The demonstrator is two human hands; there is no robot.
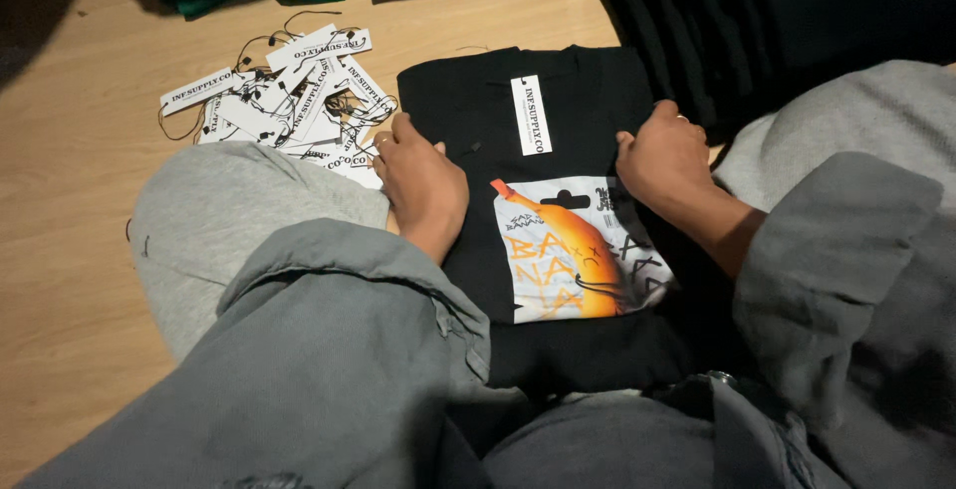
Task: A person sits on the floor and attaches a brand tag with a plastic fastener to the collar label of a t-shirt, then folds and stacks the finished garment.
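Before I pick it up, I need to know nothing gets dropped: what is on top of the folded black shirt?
A white hang tag lies near the collar of the folded black shirt. Both hands press its sides, hiding whatever is under them.

Both hands palm-down, fingers curled.

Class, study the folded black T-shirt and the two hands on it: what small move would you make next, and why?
Probably slide both hands outward to smooth it. The left hand and right hand press the side edges of the folded black T-shirt, print up, with a white hang tag already at its collar, so it looks ready for flattening.
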